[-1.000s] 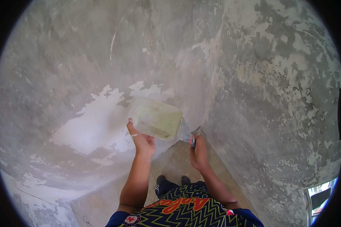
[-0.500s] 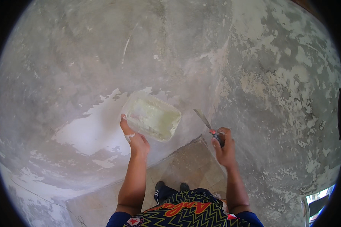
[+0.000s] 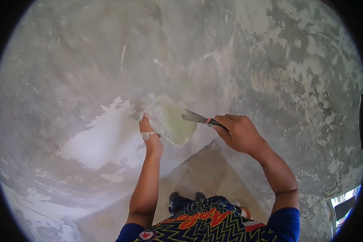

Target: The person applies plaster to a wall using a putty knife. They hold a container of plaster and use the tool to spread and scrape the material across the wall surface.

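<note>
My left hand [image 3: 150, 135] grips the near-left side of a pale translucent plastic tub [image 3: 171, 121], its thumb up along the wall and a white smear across the hand. Whitish-green paste coats the tub's inside. In my right hand [image 3: 240, 133] is a putty knife [image 3: 195, 117], held by its dark handle with the red part near the blade. The blade points left, at the tub's right rim; whether it touches the rim I cannot tell. The tub is tilted, and its underside is hidden.
Ahead rises a grey plastered wall [image 3: 88, 60] with a large white patch [image 3: 105, 137]. A second wall [image 3: 298, 101], mottled with flaking white, meets it in a corner at the right. Below are floor tiles [image 3: 207, 173] and my shoes [image 3: 174, 196]. A bright opening [image 3: 345, 207] shows at lower right.
My right hand has turned over and moved up, bringing the putty knife's blade leftward to the tub. The tub has shifted slightly right and tipped in my left hand.
</note>
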The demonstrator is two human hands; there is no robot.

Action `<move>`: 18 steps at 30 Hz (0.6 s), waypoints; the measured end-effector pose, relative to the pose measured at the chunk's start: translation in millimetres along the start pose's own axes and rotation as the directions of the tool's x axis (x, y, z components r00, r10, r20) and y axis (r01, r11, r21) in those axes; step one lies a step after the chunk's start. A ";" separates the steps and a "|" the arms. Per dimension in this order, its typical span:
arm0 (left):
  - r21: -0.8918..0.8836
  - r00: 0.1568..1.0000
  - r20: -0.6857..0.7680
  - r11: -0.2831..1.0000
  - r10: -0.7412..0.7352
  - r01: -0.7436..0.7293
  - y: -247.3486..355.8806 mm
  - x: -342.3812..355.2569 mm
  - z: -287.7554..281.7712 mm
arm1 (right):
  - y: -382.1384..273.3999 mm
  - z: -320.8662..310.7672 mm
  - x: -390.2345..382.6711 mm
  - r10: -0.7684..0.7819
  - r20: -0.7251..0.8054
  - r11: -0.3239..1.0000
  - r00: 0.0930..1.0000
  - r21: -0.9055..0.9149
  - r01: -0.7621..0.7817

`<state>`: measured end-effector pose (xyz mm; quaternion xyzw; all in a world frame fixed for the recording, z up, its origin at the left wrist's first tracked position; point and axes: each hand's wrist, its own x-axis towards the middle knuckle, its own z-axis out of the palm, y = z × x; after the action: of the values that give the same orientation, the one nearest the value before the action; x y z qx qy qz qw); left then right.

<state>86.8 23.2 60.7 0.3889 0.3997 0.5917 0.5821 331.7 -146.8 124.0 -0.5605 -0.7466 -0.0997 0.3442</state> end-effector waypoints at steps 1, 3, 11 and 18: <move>-0.007 1.000 0.008 1.000 -0.016 0.016 -2.5 0.4 0.7 | -1.4 0.8 0.3 -0.020 0.016 1.000 1.000 -0.019 0.020; 0.009 0.999 0.002 0.999 -0.037 0.037 -5.2 -0.5 2.6 | 3.0 3.9 1.1 -0.010 0.084 0.995 0.996 -0.097 0.018; -0.062 0.999 0.008 0.997 -0.037 0.038 -52.0 14.3 3.8 | 18.8 46.7 -28.9 0.231 0.355 0.955 0.906 0.095 -0.280; -0.081 0.938 -0.132 0.947 -0.320 0.312 -129.7 26.7 -3.4 | 27.8 114.7 -80.1 0.402 0.549 0.737 0.733 0.281 -0.615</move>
<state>132.1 50.2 -60.8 0.2589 0.4802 0.5285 0.6505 321.5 -137.2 -17.9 -0.6607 -0.6188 0.3081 0.2926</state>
